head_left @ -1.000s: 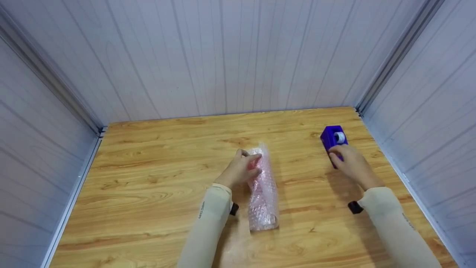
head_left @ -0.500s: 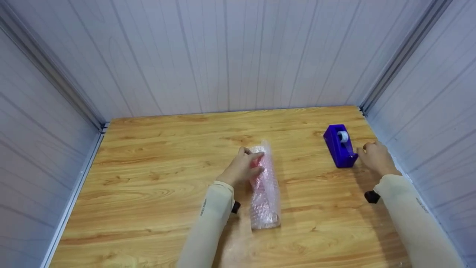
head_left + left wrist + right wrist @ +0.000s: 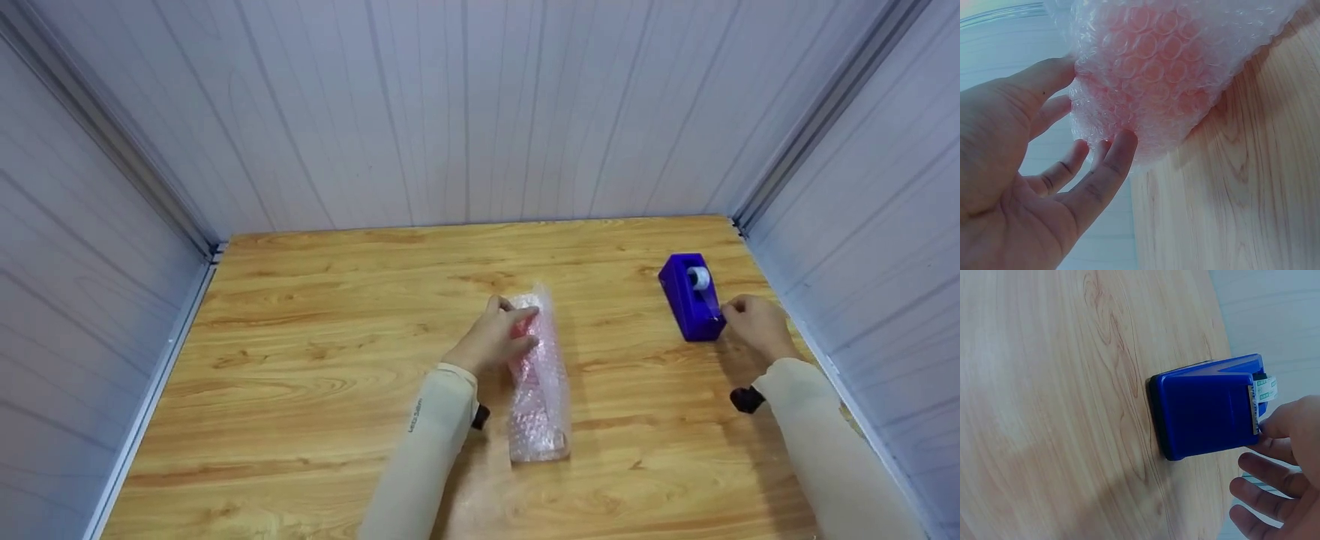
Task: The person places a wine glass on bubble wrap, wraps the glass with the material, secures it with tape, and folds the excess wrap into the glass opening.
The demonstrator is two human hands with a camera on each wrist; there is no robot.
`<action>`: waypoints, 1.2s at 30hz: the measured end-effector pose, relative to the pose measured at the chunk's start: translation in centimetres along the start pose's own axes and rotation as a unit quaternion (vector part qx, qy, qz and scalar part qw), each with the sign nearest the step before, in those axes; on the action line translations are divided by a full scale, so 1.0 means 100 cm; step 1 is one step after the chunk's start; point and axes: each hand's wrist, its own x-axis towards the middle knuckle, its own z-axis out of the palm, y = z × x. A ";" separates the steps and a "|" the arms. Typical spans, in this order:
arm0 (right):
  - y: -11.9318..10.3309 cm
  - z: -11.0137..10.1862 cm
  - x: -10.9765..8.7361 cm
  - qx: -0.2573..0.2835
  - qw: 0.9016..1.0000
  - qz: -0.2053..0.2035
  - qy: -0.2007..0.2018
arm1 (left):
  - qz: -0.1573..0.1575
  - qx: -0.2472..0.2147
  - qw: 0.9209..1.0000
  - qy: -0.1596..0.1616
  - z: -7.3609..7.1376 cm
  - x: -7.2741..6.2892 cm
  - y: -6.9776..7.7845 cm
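A roll of bubble wrap [image 3: 541, 405] lies on the wooden table, with something pinkish-red showing through its layers. Near its far end my left hand [image 3: 489, 337] holds it, thumb and index finger spread over the top. In the left wrist view, bent fingertips [image 3: 1123, 147] touch the bubble wrap [image 3: 1151, 62] along its edge. Over to the right stands a blue tape dispenser [image 3: 686, 300] carrying a small roll of clear tape [image 3: 699, 278]. My right hand [image 3: 759, 327] is at the cutter end, thumb and index finger pinching the tape's end beside the teeth [image 3: 1253, 410]; the other fingers are loosely bent.
The wood-grain table [image 3: 337, 375] is enclosed by white panel walls [image 3: 465, 112] at the back and on both sides. My right forearm runs close to the right-hand wall [image 3: 885, 300].
My right hand has moved from over the dispenser's front to just right of its cutter, with thumb and index finger now at the tape's end. The left hand stays on the bubble wrap.
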 end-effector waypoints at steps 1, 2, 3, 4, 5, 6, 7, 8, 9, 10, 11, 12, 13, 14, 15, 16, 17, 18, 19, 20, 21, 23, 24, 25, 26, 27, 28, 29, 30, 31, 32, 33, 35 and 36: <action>-0.001 0.000 0.001 0.002 1.000 0.001 -0.002 | 0.001 0.003 1.000 0.000 0.000 0.000 0.000; -0.002 0.000 0.001 0.004 1.000 0.003 -0.005 | 0.003 0.008 1.000 0.000 0.000 0.001 0.001; -0.004 0.000 0.002 0.005 1.000 0.005 -0.007 | 0.004 0.014 1.000 -0.001 0.000 0.001 0.001; -0.005 0.001 0.002 0.006 1.000 0.008 -0.010 | 0.005 0.020 1.000 -0.002 0.000 0.002 0.001; -0.006 0.001 0.003 0.007 1.000 0.009 -0.012 | 0.006 0.025 1.000 -0.002 0.000 0.002 0.002; -0.007 0.001 0.003 0.008 1.000 0.011 -0.013 | 0.008 0.031 0.999 -0.001 0.001 0.002 0.002; -0.008 0.001 0.003 0.007 1.000 0.014 -0.013 | 0.009 0.036 0.999 0.000 0.001 0.003 0.002; -0.009 0.001 0.004 0.006 1.000 0.016 -0.013 | 0.009 0.041 0.999 0.000 0.001 0.003 0.002; -0.009 0.001 0.004 0.005 1.000 0.018 -0.012 | 0.009 0.044 0.999 0.000 0.001 0.003 0.002; -0.010 0.001 0.004 0.004 1.000 0.020 -0.011 | 0.009 0.045 0.999 0.001 0.001 0.004 0.002; -0.010 0.000 0.005 0.002 1.000 0.021 -0.010 | 0.011 0.048 0.999 0.002 0.001 0.004 0.002; -0.011 0.000 0.005 0.002 1.000 0.022 -0.009 | 0.011 0.050 0.999 0.002 0.001 0.004 0.002; -0.011 0.000 0.005 0.000 1.000 0.022 -0.009 | 0.010 0.050 0.999 0.001 0.001 0.004 0.002; -0.011 -0.001 0.005 -0.002 1.000 0.019 -0.007 | 0.011 0.051 0.999 0.001 0.001 0.004 0.002; -0.012 -0.001 0.005 -0.006 1.000 0.016 -0.004 | 0.012 0.050 0.999 0.001 0.001 0.003 0.002; -0.012 -0.002 0.006 -0.008 1.000 0.012 -0.002 | 0.011 0.049 0.999 0.001 0.001 0.003 0.002; -0.012 -0.002 0.006 -0.011 1.000 0.008 0.001 | 0.010 0.048 0.999 0.001 0.001 0.003 0.002; -0.013 -0.002 0.006 -0.013 1.000 0.004 0.004 | 0.009 0.046 0.999 0.001 0.000 0.003 0.002; -0.013 -0.002 0.006 -0.017 1.000 0.001 0.007 | 0.008 0.045 0.999 0.001 0.000 0.003 0.002; -0.014 -0.002 0.007 -0.018 1.000 -0.003 0.010 | 0.007 0.044 0.999 0.001 0.000 0.003 0.002; -0.014 -0.002 0.007 -0.019 1.000 -0.004 0.011 | 0.006 0.043 0.999 0.001 0.000 0.003 0.002; -0.016 -0.003 0.007 -0.020 1.000 -0.006 0.013 | 0.004 0.042 0.999 0.000 0.000 0.003 0.002; -0.016 -0.003 0.007 -0.020 1.000 -0.007 0.014 | 0.003 0.040 0.999 -0.001 0.001 0.003 0.002; -0.017 -0.003 0.007 -0.018 1.000 -0.007 0.015 | 0.003 0.039 0.999 0.000 0.001 0.003 0.002; -0.018 -0.003 0.007 -0.016 1.000 -0.007 0.018 | 0.003 0.039 0.999 0.000 0.001 0.003 0.002; -0.019 -0.004 0.007 -0.013 1.000 -0.005 0.021 | 0.003 0.038 0.999 0.000 0.001 0.003 0.002; -0.020 -0.004 0.007 -0.009 1.000 -0.003 0.025 | 0.003 0.038 0.999 0.000 0.001 0.003 0.002; -0.022 -0.005 0.007 -0.005 1.000 -0.001 0.028 | 0.001 0.034 0.999 0.000 0.001 0.003 0.002; -0.024 -0.006 0.007 0.002 1.000 0.003 0.026 | -0.001 0.030 1.000 0.000 0.001 0.003 0.001; -0.025 -0.007 0.008 0.010 1.000 0.009 0.022 | -0.002 0.029 1.000 0.000 0.001 0.002 0.001; -0.027 -0.008 0.008 0.013 1.000 0.015 0.021 | 0.001 0.031 1.000 0.001 0.001 0.002 0.000; -0.029 -0.009 0.008 0.018 0.999 0.021 0.018 | 0.004 0.031 0.999 0.002 0.001 0.002 0.000; -0.032 -0.010 0.008 0.037 0.999 0.039 0.000 | 0.012 0.035 0.999 0.004 0.001 0.003 -0.001; -0.033 -0.009 0.007 0.052 0.997 0.051 -0.011 | 0.017 0.041 0.999 0.006 0.001 0.003 -0.001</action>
